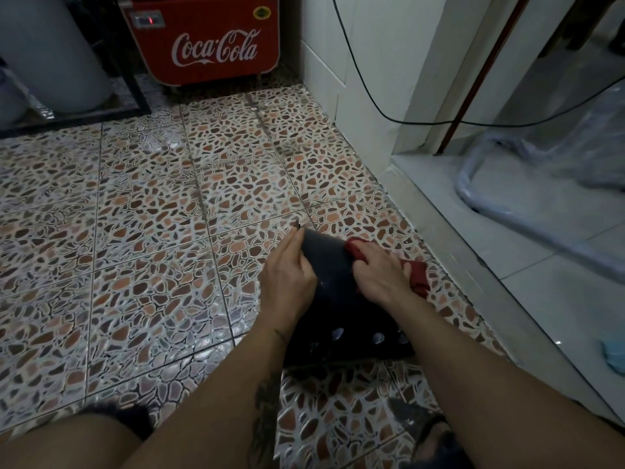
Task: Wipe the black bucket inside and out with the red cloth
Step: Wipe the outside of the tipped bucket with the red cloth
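Note:
The black bucket (329,289) lies tipped on the pebble-patterned floor between my forearms, with oval holes showing along its near part. My left hand (291,269) grips its left side near the far end. My right hand (380,270) presses the red cloth (417,274) against the bucket's right side; the cloth bunches out beyond my fingers and behind my wrist. The inside of the bucket is hidden from view.
A red Coca-Cola cooler (203,38) stands at the back, beside a white cylinder (50,52) on a black frame. A white tiled wall corner (341,79) and raised light step (473,252) run along the right, with a black cable (372,96) hanging. My knees and slippers fill the bottom.

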Motion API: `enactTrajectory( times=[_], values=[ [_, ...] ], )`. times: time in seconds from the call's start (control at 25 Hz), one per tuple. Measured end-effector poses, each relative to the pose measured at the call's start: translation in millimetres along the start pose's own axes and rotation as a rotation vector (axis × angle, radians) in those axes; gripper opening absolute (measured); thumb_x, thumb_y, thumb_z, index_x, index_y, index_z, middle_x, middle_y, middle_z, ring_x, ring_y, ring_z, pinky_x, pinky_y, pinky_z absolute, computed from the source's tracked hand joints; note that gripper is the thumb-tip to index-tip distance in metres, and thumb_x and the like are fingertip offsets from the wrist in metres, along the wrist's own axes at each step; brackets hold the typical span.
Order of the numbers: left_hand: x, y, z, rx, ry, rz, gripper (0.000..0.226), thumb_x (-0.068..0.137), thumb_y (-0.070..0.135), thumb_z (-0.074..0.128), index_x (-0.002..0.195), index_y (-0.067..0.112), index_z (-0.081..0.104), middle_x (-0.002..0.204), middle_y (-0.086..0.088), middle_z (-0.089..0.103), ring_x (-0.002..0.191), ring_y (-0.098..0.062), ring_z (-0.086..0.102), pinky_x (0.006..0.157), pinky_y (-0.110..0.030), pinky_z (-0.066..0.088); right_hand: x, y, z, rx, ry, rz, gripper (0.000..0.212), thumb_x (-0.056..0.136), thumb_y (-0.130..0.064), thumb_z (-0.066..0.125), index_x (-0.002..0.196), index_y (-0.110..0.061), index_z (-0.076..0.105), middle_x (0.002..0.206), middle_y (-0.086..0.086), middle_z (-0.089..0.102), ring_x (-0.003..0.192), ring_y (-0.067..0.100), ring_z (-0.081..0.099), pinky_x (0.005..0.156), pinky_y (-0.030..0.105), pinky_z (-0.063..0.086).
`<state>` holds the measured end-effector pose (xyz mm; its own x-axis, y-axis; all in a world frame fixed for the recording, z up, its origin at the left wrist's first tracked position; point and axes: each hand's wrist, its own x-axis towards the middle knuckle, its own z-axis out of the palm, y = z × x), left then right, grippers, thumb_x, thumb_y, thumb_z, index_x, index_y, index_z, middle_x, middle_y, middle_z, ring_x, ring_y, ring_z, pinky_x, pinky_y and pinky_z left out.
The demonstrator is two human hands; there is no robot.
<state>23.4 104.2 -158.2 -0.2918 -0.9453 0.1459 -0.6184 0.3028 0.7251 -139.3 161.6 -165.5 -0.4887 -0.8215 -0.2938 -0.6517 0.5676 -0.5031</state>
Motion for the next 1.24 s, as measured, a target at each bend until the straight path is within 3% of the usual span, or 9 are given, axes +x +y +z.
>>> enactTrajectory(
  times=[0.28, 0.4, 0.6, 0.72, 0.84, 0.92, 1.0, 1.08, 1.24],
  values=[
    [15.1, 6.3, -0.1, -0.143, -0.014, -0.178, 0.046, 0.096, 0.015, 0.04, 0.14, 0.021, 0.054, 0.143, -0.001, 0.055, 0.131, -0.02, 0.049, 0.112, -0.036, 0.035, -22.3, 0.9, 14.4, 0.144, 0.073, -0.28, 0.067, 0.077, -0.026, 0.038, 0.14, -0.044, 0.053, 0.157, -0.012, 0.041, 0.146, 0.02, 0.026, 0.123, 0.047, -0.002],
    [20.3, 16.2, 1.0, -0.192, -0.03, -0.292, 0.047, 0.098, 0.019, 0.038, 0.143, 0.019, 0.051, 0.147, -0.001, 0.051, 0.134, -0.021, 0.044, 0.114, -0.036, 0.032, -45.3, 44.5, 12.7, 0.115, 0.193, -0.194, 0.064, 0.084, -0.029, 0.038, 0.146, -0.043, 0.045, 0.161, -0.011, 0.035, 0.15, 0.018, 0.019, 0.123, 0.049, 0.0],
    [21.9, 22.7, 0.3, -0.153, 0.0, -0.316, 0.044, 0.097, 0.018, 0.039, 0.139, 0.017, 0.054, 0.141, -0.004, 0.056, 0.129, -0.025, 0.047, 0.109, -0.042, 0.038, -49.3, 49.6, 14.8, 0.086, 0.17, -0.091, 0.061, 0.094, -0.025, 0.044, 0.153, -0.041, 0.034, 0.166, -0.007, 0.022, 0.153, 0.022, 0.008, 0.123, 0.053, -0.005],
    [20.5, 16.9, -5.4, -0.035, 0.04, -0.216, 0.029, 0.094, 0.014, 0.041, 0.111, 0.013, 0.064, 0.111, -0.009, 0.067, 0.1, -0.028, 0.06, 0.083, -0.042, 0.05, -49.5, 36.0, 26.7, 0.109, 0.163, -0.161, 0.064, 0.096, -0.017, 0.045, 0.155, -0.04, 0.031, 0.167, -0.007, 0.019, 0.153, 0.022, 0.003, 0.121, 0.05, -0.012],
    [24.6, 6.9, -18.2, 0.069, 0.122, -0.126, 0.015, 0.091, 0.009, 0.041, 0.087, 0.011, 0.055, 0.087, -0.005, 0.061, 0.08, -0.027, 0.057, 0.063, -0.034, 0.039, -43.4, 21.9, 35.8, 0.031, 0.134, -0.212, 0.065, 0.098, -0.022, 0.041, 0.157, -0.042, 0.02, 0.169, -0.008, 0.009, 0.154, 0.023, -0.003, 0.12, 0.054, -0.013],
    [24.1, 2.2, -23.2, 0.146, 0.098, -0.08, 0.028, 0.09, 0.008, 0.041, 0.112, 0.01, 0.059, 0.117, -0.008, 0.063, 0.099, -0.027, 0.058, 0.077, -0.035, 0.044, -33.2, 11.5, 39.2, -0.029, 0.105, -0.221, 0.064, 0.1, -0.027, 0.037, 0.157, -0.043, 0.013, 0.169, -0.01, 0.002, 0.154, 0.023, -0.008, 0.118, 0.057, -0.014],
    [10.1, 1.6, -21.1, 0.232, 0.027, -0.038, 0.051, 0.092, 0.008, 0.042, 0.143, 0.011, 0.044, 0.153, -0.003, 0.041, 0.12, -0.024, 0.052, 0.093, -0.032, 0.042, -16.2, 2.9, 35.4, -0.026, 0.074, -0.174, 0.061, 0.102, -0.028, 0.034, 0.156, -0.044, 0.011, 0.169, -0.011, 0.001, 0.154, 0.024, -0.008, 0.117, 0.058, -0.014],
    [-5.7, 0.4, -19.6, 0.231, 0.016, 0.016, 0.059, 0.094, 0.007, 0.042, 0.151, 0.009, 0.032, 0.162, 0.002, 0.025, 0.118, -0.024, 0.053, 0.086, -0.029, 0.042, 1.6, -3.4, 28.1, -0.025, 0.051, -0.14, 0.059, 0.102, -0.028, 0.033, 0.156, -0.044, 0.014, 0.169, -0.009, 0.005, 0.154, 0.025, -0.005, 0.119, 0.059, -0.011],
    [-5.5, -7.5, -26.0, 0.174, 0.006, 0.021, 0.056, 0.097, 0.005, 0.04, 0.152, 0.012, 0.033, 0.162, 0.004, 0.025, 0.119, -0.025, 0.052, 0.089, -0.026, 0.04, 19.6, -7.1, 21.4, -0.029, 0.032, -0.122, 0.058, 0.101, -0.024, 0.035, 0.156, -0.041, 0.023, 0.169, -0.006, 0.013, 0.154, 0.027, 0.0, 0.121, 0.057, -0.009]
  ],
)
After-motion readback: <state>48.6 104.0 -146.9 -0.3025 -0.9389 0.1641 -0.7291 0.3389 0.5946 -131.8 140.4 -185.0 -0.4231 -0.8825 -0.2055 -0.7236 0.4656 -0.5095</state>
